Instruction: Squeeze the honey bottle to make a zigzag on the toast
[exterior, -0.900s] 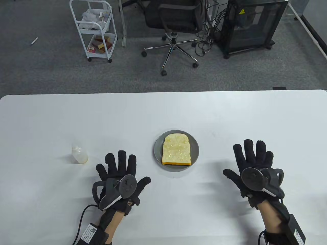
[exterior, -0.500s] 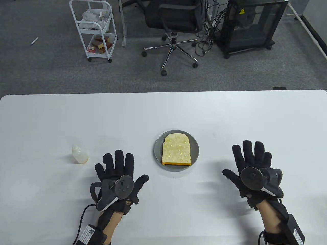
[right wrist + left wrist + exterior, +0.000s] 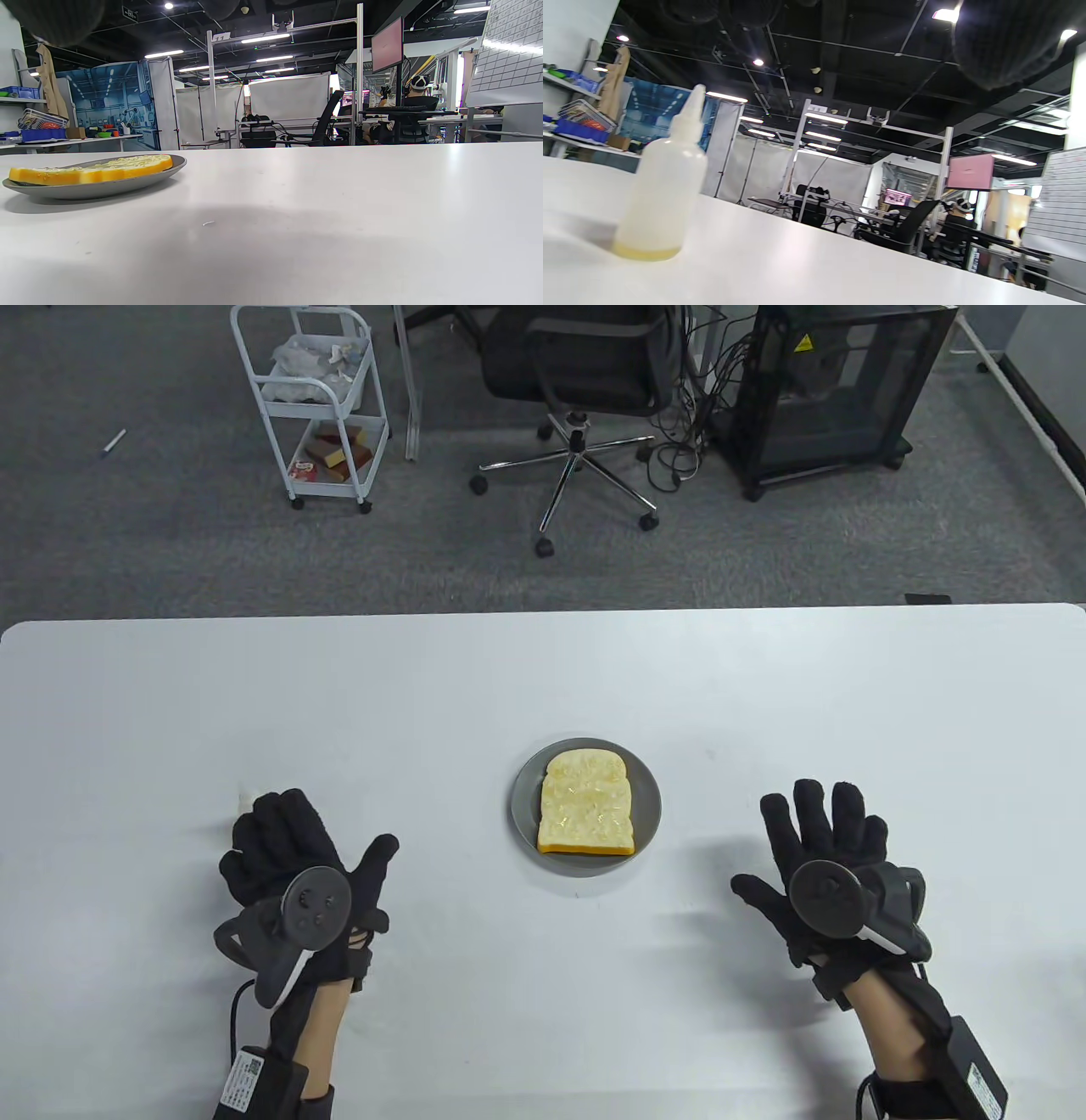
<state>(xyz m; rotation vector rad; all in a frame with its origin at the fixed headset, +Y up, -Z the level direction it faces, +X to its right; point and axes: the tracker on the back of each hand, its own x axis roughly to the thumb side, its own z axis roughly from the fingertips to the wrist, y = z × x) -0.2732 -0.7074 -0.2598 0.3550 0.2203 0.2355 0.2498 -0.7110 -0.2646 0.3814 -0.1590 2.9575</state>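
The honey bottle, a translucent squeeze bottle with a pointed nozzle and a little yellow honey at its bottom, stands upright on the table in the left wrist view. In the table view my left hand covers it with fingers spread; only a white bit shows. The hand does not grip it. The toast lies on a grey plate at the table's middle. It also shows in the right wrist view. My right hand is spread open and empty, right of the plate.
The white table reaches to the far edge. Beyond it on the floor stand a white cart, an office chair and a black cabinet.
My left hand has moved left and a little toward me, from beside the plate to over the bottle. My right hand has drifted slightly toward me. The toast and plate have not moved.
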